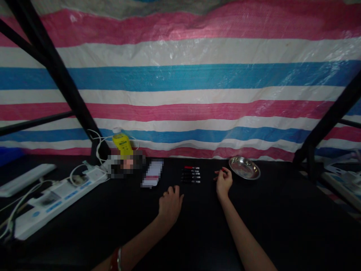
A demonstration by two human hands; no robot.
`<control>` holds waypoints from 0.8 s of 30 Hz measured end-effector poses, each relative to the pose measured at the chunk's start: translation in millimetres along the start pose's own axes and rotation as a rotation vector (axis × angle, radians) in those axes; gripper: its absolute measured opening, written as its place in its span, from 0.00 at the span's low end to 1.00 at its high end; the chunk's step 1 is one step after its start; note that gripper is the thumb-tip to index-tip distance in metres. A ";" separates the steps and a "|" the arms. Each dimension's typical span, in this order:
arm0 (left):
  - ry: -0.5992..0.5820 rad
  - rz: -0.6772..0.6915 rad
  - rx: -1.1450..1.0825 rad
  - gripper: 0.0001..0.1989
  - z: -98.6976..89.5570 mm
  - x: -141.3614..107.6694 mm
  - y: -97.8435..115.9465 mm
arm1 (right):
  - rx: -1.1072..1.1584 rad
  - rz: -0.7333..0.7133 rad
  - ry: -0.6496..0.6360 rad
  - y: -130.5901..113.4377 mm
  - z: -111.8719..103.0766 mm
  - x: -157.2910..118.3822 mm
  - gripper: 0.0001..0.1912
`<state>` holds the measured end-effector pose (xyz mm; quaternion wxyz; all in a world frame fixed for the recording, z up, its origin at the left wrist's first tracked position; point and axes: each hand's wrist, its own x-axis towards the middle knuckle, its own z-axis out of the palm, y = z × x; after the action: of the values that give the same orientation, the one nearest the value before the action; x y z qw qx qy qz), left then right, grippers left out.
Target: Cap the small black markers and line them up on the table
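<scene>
Several markers lie in a neat stack of rows on the black table (197, 226); the farthest is a red marker (191, 167), and the nearest is a black marker (192, 181). My left hand (170, 203) rests at the near left of the markers with its fingers apart and nothing in it. To the right of the markers, my right hand (224, 182) has its fingers curled, with a small red thing (223, 169) showing at the fingertips; too little of it shows to name it. Just beyond that hand, at its right, sits a shiny round metal dish (244, 168).
On the left are a long white power strip (59, 201) with cables, a white flat box (26, 180), a yellow bottle (123, 143) and a blurred phone-like item (152, 174). Black frame legs stand at both sides, before a striped sheet (197, 77).
</scene>
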<state>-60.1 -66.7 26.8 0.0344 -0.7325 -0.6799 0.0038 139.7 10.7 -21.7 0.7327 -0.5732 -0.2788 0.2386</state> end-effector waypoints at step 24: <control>0.065 0.239 -0.424 0.12 -7.2 73.0 13.7 | -0.014 -0.058 0.052 10.3 15.0 12.0 0.16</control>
<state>-40.6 4.8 36.2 -0.0986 -0.7983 -0.5726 -0.1586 138.0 31.6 -27.3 0.7422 -0.5759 -0.2780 0.2005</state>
